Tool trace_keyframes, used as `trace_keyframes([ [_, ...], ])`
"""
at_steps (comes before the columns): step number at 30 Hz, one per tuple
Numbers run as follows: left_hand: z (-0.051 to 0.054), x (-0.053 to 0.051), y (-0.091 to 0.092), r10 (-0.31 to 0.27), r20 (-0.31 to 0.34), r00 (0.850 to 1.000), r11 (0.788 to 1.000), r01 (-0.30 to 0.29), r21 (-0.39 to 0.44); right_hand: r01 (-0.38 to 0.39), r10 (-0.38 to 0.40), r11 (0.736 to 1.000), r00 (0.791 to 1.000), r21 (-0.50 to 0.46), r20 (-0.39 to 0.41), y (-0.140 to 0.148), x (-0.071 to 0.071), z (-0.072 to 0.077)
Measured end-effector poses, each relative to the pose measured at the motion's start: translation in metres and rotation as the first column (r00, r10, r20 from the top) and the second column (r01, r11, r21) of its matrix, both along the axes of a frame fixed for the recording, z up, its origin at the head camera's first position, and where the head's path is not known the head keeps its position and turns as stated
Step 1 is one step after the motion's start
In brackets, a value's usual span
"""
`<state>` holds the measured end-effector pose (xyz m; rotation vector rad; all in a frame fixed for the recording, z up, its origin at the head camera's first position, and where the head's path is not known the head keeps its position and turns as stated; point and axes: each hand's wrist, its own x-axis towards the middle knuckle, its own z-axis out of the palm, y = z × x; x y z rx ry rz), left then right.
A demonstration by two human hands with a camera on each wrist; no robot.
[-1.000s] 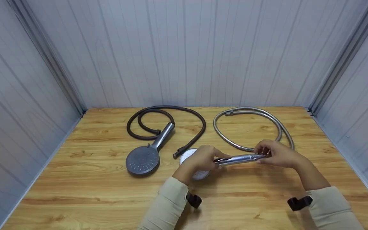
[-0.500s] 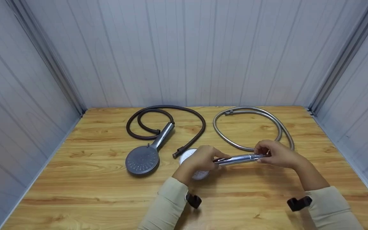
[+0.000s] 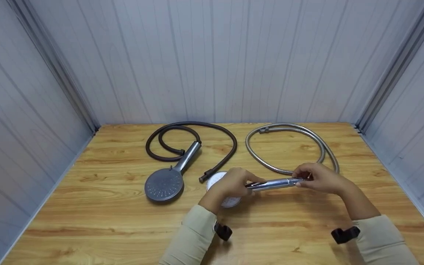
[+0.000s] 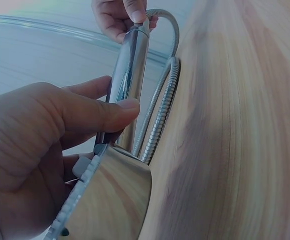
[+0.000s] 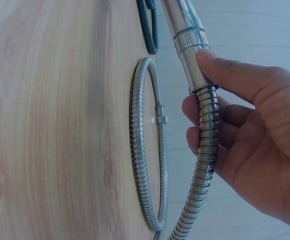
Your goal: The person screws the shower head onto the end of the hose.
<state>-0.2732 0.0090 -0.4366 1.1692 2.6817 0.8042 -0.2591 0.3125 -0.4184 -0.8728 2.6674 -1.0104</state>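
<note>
My left hand (image 3: 232, 182) grips the chrome handle of a hand shower head (image 3: 278, 183), thumb laid across the handle in the left wrist view. The shower's round white face shows partly beneath that hand. At the far end of the handle, my right hand (image 3: 318, 178) pinches the smooth connector nut (image 5: 193, 72) of a silver metal shower hose (image 5: 208, 125). Nut and handle meet in line in the right wrist view; how far they are threaded cannot be seen. From the nut the hose runs down to a loop on the table.
A second, grey-faced shower head (image 3: 164, 184) lies to the left, its handle end at a dark hose (image 3: 230, 138) coiled behind it. The silver hose's other end fitting (image 3: 264, 129) rests near the back wall (image 3: 212, 62). Panelled walls border the wooden table (image 3: 123, 232) on three sides.
My right hand's fingers have shifted slightly around the connector nut. The left hand, the shower head and the things on the table keep their places.
</note>
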Motion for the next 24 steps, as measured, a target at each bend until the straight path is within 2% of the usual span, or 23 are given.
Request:
trace_keyframes([
  [12,0.0001,0.0015,0.0001,-0.017,-0.04,0.999,0.999,0.015,-0.044,-0.033,0.033,0.999,0.999,-0.005,-0.031,0.0017,-0.0006,-0.0011],
  [24,0.0005,0.0017,-0.0002,-0.014,-0.036,0.999,0.999,0.013,-0.033,-0.043,0.044,0.999,0.999,0.007,-0.017,0.0039,-0.0024,-0.0014],
])
